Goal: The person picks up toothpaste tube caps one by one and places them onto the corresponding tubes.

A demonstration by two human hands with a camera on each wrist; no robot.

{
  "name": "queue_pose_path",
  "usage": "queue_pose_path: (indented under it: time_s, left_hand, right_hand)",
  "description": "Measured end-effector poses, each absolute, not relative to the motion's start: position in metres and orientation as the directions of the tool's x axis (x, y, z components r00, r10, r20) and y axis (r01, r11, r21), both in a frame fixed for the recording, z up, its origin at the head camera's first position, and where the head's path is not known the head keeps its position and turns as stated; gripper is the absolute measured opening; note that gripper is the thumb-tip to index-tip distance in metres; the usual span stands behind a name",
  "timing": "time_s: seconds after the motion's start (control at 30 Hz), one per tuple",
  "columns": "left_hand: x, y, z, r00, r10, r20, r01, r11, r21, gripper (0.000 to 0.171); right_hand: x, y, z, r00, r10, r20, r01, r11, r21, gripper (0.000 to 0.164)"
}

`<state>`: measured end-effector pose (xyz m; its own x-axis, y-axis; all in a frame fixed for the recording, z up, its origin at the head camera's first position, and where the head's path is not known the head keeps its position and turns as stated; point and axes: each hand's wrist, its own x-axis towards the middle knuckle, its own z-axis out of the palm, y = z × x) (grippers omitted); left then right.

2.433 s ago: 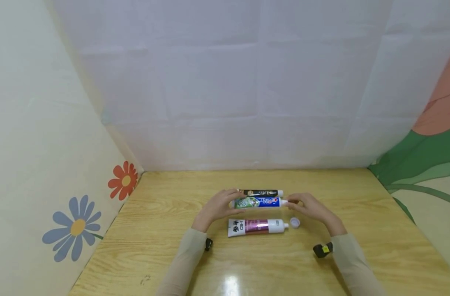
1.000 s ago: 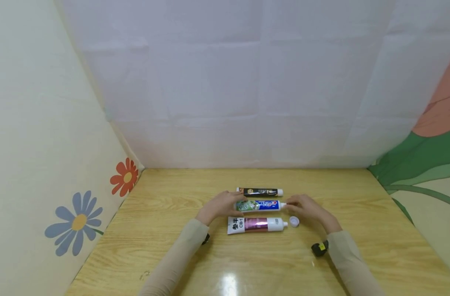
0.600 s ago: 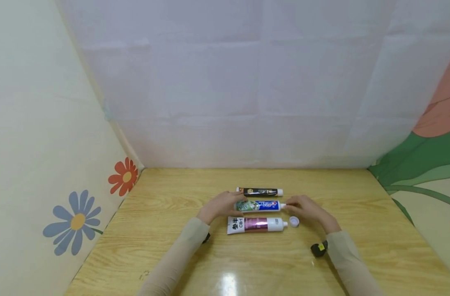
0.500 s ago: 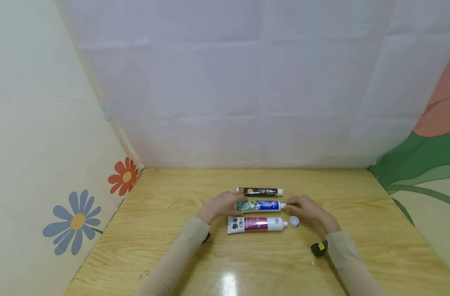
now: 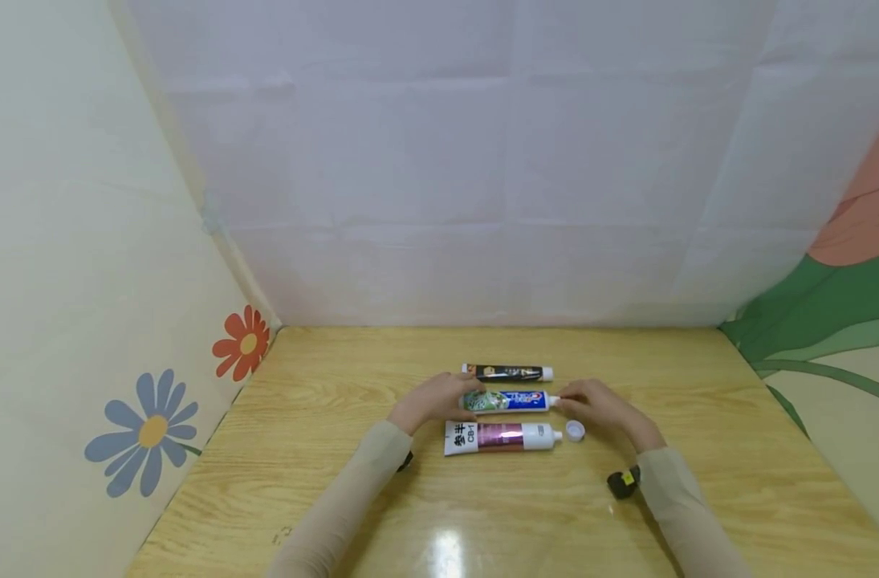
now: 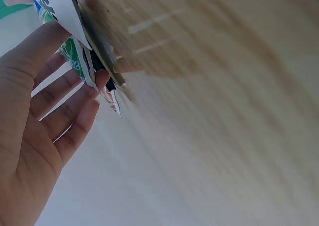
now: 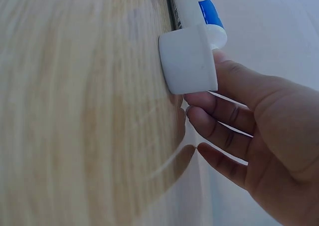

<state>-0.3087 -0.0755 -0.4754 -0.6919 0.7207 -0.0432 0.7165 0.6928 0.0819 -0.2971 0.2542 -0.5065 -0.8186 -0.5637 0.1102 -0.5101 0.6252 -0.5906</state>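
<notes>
White-and-purple tube (image 5: 500, 437), lower centre of the head frame, bears "参半" and "CB-1"; print on blue-green tube (image 5: 510, 401) and black tube (image 5: 510, 373) is illegible

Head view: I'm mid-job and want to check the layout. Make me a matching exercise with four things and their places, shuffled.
Things
1. black tube
2. blue-and-green tube
3. pink-and-white tube
4. round white cap

Places
A. nearest tube to the person
B. separate, just right of the nearest tube's nozzle
C. farthest tube from the person
D. middle tube, between the left hand and right hand

Pairs: 1-C, 2-D, 3-A, 4-B
</notes>
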Motion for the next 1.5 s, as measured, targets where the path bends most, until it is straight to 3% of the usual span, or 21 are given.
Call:
queue_pose_path:
  time_s: [0.33,0.77,1.5]
  left_hand:
    - [-0.3082,-0.0740,-0.4752,-0.699,0.712,-0.067,0.708,0.702,0.077,0.057]
    - [-0.3093,-0.0733,-0.4764,-0.705,0.704,-0.084,0.695,0.710,0.114,0.059]
    - [-0.3088,-0.0773,-0.4784,-0.706,0.702,-0.091,0.692,0.711,0.125,0.060]
  right_hand:
    - [-0.2982,0.2553,-0.5079,-0.809,-0.572,0.135,-0.531,0.613,-0.586,0.024]
    - [-0.2962,0.2543,-0.5043,-0.840,-0.538,0.068,-0.445,0.611,-0.654,0.024]
    - [-0.2949,0.2526,-0.5038,-0.836,-0.546,0.059,-0.456,0.630,-0.629,0.028]
